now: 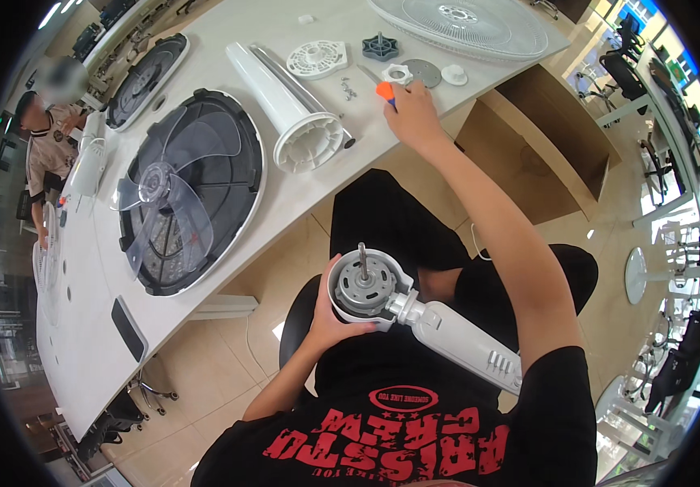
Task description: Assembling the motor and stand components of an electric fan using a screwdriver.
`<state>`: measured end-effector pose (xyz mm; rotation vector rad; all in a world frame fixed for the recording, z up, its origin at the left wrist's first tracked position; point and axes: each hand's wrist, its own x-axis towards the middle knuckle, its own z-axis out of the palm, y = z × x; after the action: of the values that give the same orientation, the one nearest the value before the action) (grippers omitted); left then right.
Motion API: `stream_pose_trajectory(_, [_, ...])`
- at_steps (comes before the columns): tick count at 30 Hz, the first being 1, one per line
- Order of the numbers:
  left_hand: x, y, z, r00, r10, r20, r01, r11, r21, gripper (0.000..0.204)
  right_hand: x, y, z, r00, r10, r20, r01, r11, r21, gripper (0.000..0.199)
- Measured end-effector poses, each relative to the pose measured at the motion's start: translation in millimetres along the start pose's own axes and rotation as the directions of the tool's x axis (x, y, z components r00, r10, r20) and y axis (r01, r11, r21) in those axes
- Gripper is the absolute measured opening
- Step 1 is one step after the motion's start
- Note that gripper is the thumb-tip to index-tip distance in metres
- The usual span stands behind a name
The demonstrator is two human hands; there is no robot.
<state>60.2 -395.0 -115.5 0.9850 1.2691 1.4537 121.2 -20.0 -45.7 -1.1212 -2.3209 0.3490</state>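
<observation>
In my lap lies a white fan motor head (365,284) with its metal motor and shaft exposed, joined to a white control-panel neck (463,341). My left hand (330,316) is wrapped round the side of the motor housing. Over the table's edge, my right hand (415,115) grips an orange-and-blue screwdriver (386,91) by its handle. Beside that hand are a white ring nut (399,74), a grey disc (425,73) and a white knob (454,75). Several small screws (347,89) lie to its left.
On the white table (285,203) are a round dark base with clear fan blades (155,191), a white tube stand (285,105), a white grille plate (316,58), a dark knob (380,46), a wire guard (463,24) and a phone (129,329). An open cardboard box (520,154) stands right. Another person (48,146) stands far left.
</observation>
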Motion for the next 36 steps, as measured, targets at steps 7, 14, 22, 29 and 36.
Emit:
stream_pose_trajectory(7, [2,2,2,1.000,0.002,-0.013,-0.002,1.000,-0.005,0.138,13,-21,4,0.994,0.073,-0.084,-0.077,0.996,-0.045,0.046])
stream_pose_trajectory(14, [-4,1,0,0.996,0.088,0.002,-0.088,0.994,0.071,0.134,-35,-2,-44,0.996,-0.020,-0.087,0.017,0.999,-0.034,0.058])
stream_pose_trajectory(22, [-4,-14,3,0.971,0.237,-0.020,-0.233,0.967,0.104,0.131,-222,59,-201,0.941,-0.137,0.310,0.117,0.990,0.080,0.038])
stream_pose_trajectory(29, [-6,-6,2,0.971,0.239,-0.016,-0.237,0.969,0.075,0.127,-415,100,-268,0.738,0.484,0.470,-0.545,0.838,-0.007,0.034])
stream_pose_trajectory(36, [-9,0,2,0.970,0.238,0.051,-0.242,0.966,0.094,0.128,-432,59,-205,0.805,0.533,0.259,-0.538,0.841,-0.057,0.034])
